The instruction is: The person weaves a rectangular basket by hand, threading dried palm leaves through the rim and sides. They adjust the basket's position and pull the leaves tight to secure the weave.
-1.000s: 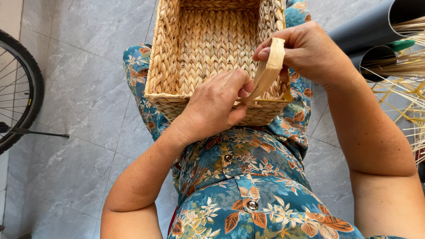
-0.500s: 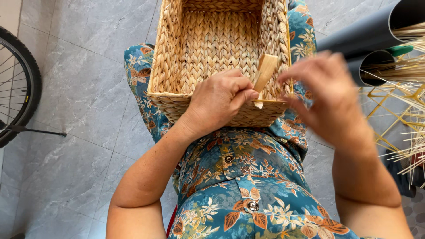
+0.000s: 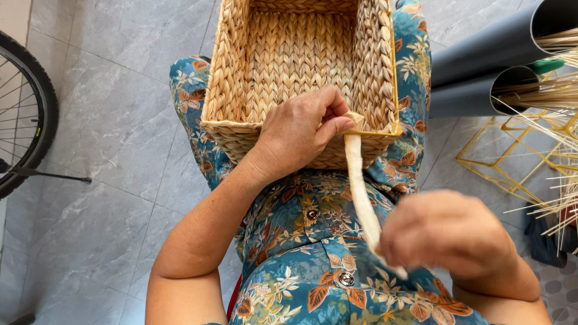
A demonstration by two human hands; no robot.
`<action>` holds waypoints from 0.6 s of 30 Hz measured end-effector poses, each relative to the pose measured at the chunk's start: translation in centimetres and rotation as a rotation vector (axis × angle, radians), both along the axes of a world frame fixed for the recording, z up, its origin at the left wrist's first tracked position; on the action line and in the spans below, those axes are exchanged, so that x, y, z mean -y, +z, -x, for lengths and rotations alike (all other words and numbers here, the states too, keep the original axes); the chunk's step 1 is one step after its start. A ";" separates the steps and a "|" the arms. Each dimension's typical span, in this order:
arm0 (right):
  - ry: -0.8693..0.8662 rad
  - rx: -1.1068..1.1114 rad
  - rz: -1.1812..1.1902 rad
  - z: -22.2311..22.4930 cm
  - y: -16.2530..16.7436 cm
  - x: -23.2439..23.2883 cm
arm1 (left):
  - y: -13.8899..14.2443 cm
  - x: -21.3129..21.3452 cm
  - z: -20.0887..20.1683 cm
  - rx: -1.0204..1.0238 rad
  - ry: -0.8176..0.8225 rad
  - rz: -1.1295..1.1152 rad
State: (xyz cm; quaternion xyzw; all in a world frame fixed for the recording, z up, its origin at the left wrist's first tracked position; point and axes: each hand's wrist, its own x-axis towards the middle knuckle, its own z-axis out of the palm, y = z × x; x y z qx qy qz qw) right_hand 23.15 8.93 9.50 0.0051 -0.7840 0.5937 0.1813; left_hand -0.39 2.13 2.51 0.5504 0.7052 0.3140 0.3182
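Both hands are on one pale flat strip of weaving fibre [image 3: 360,192]. My left hand [image 3: 301,132] is closed, and its thumb and fingers pinch the upper end of the strip against the near rim of the one woven basket [image 3: 241,78]. My right hand [image 3: 448,235], lower and nearer to me, is blurred; I see it curled around the lower end of the strip, which comes out under it. Between the two hands the strip runs almost straight, down over the front wall of the basket and over my lap.

The basket is rectangular and rests on my knees, just beyond the left hand, on a blue dress with a flower pattern [image 3: 313,271]. I count three round buttons on the dress.

Beyond my right hand lie two dark tubes [image 3: 481,54] with thin straw stalks [image 3: 554,90] in them, and near them one yellow wire frame [image 3: 506,162]. Well apart from my left hand stands one bicycle wheel [image 3: 30,114] on the grey tile floor [image 3: 108,180].
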 end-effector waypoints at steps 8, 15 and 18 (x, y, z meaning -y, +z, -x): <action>-0.376 0.011 -0.578 2.9 -8.6 0.6 | -0.2 -0.2 -0.1 -0.026 -0.010 0.025; -0.508 0.027 -0.093 -1.9 -8.6 0.9 | 0.1 0.8 1.8 -0.075 -0.348 -0.285; -0.576 -0.107 0.237 -2.9 -9.0 0.6 | 0.0 1.3 1.2 -0.130 -0.335 -0.263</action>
